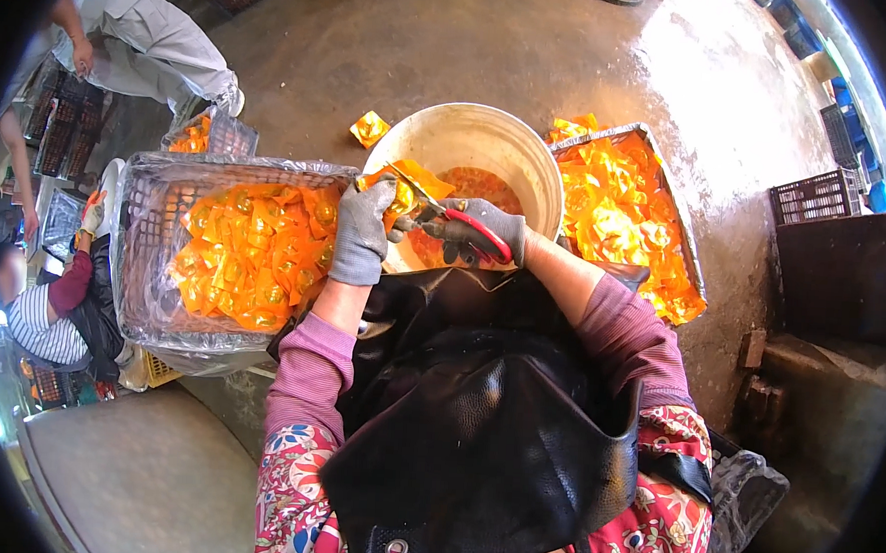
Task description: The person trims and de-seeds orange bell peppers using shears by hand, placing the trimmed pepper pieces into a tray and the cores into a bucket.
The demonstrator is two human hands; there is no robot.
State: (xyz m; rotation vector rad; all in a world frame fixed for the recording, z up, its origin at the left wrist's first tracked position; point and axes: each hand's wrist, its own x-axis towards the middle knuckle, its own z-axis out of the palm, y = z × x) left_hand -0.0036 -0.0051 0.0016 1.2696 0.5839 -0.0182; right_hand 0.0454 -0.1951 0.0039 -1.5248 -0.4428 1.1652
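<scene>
My left hand (367, 224), in a grey glove, holds an orange plastic packet (404, 193) over the near left rim of a round white bucket (466, 116). In my gloved right hand (483, 233) is a pair of red-handled scissors (479, 229); the blades lie across the packet, and whether they cut into it cannot be told. Orange-red matter covers part of the bucket's bottom. To the left, a plastic-lined crate (134, 283) holds a heap of orange packets (253, 251). Another lined crate (683, 214), on the right, is heaped with similar packets (612, 203).
A single orange packet (369, 129) lies on the floor (311, 67) behind the bucket. At the left, one person (147, 36) stands and another (50, 316) sits near more crates. A dark crate (815, 197) rests on a dark block (834, 274) at the right.
</scene>
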